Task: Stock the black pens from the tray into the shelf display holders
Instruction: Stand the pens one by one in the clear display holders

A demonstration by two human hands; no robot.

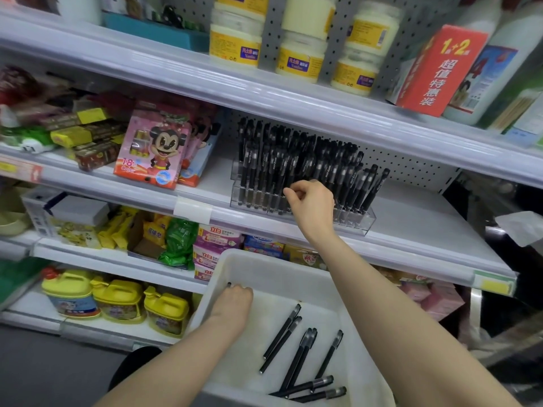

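Note:
A clear acrylic display holder on the middle shelf is packed with upright black pens. My right hand reaches up to its front row, thumb and fingertips curled and pinching a pen there. Below, a white tray holds several loose black pens lying on its bottom. My left hand is inside the tray near its far left wall, fingers curled, with the black end of a pen sticking out past the knuckles.
Pink crayon boxes stand left of the holder; bare shelf lies to its right. White jars and a red carton fill the shelf above. Snack packs and yellow jugs sit on lower shelves.

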